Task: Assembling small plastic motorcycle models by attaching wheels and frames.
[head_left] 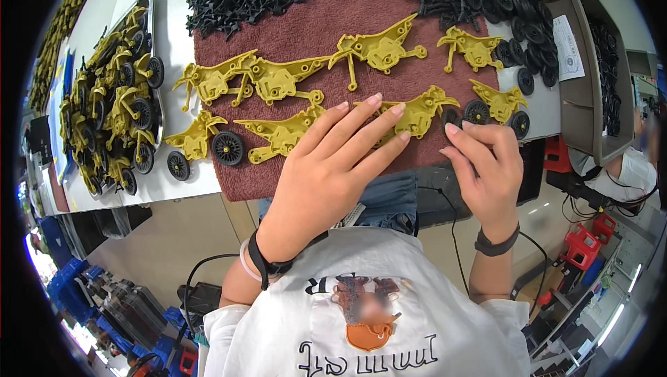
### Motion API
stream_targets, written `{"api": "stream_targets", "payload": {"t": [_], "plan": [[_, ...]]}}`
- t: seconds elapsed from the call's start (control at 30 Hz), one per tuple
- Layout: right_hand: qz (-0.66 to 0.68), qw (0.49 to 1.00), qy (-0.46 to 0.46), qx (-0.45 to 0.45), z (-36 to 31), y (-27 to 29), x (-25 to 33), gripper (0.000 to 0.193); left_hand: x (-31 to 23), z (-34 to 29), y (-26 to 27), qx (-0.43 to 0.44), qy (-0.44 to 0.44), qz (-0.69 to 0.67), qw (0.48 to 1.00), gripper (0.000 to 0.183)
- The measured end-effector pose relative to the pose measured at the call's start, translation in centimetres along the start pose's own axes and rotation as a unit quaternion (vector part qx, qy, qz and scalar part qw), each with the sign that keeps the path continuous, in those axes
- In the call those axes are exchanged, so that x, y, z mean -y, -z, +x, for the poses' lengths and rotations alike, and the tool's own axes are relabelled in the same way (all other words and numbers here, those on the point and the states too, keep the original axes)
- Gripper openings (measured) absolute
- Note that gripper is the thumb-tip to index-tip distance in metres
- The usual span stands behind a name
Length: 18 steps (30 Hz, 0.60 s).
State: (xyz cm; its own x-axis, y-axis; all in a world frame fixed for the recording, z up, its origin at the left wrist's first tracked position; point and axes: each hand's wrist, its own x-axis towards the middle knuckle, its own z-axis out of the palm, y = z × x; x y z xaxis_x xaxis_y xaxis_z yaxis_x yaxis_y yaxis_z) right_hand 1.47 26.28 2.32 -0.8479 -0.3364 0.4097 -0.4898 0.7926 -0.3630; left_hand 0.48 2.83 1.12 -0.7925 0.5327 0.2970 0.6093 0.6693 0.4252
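Two hands at work over a maroon mat [326, 23]: left hand [332, 162] flat, fingers together, pressing a yellow toy-motorcycle frame [419, 112]; right hand [488, 169] pinching a black wheel [451, 117] at that frame's right end. Frame lying near the mat's front edge, long axis left to right, slightly tilted. Farther left, metal tray [150, 9] heaped with assembled yellow motorcycles. Far right, grey bin [580, 99] holding black parts.
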Motion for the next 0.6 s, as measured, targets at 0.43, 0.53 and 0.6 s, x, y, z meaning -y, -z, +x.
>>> {"api": "stream_targets", "payload": {"t": [0.43, 0.53, 0.6], "plan": [[-0.065, 0.997, 0.033, -0.012, -1.0, 0.2, -0.7, 0.046, -0.1, -0.3, -0.1, 0.007, 0.005, 0.000, 1.000, 0.042], [-0.096, 0.994, 0.047, -0.011, -0.9, 0.7, -0.6, 0.045, -0.2, -0.2, 0.1, 0.010, 0.008, -0.007, 1.000, 0.042], [-0.112, 0.992, 0.054, -0.011, -0.8, 0.7, -0.5, 0.044, -0.2, -0.2, 0.1, 0.012, 0.007, -0.005, 1.000, 0.043]]}}
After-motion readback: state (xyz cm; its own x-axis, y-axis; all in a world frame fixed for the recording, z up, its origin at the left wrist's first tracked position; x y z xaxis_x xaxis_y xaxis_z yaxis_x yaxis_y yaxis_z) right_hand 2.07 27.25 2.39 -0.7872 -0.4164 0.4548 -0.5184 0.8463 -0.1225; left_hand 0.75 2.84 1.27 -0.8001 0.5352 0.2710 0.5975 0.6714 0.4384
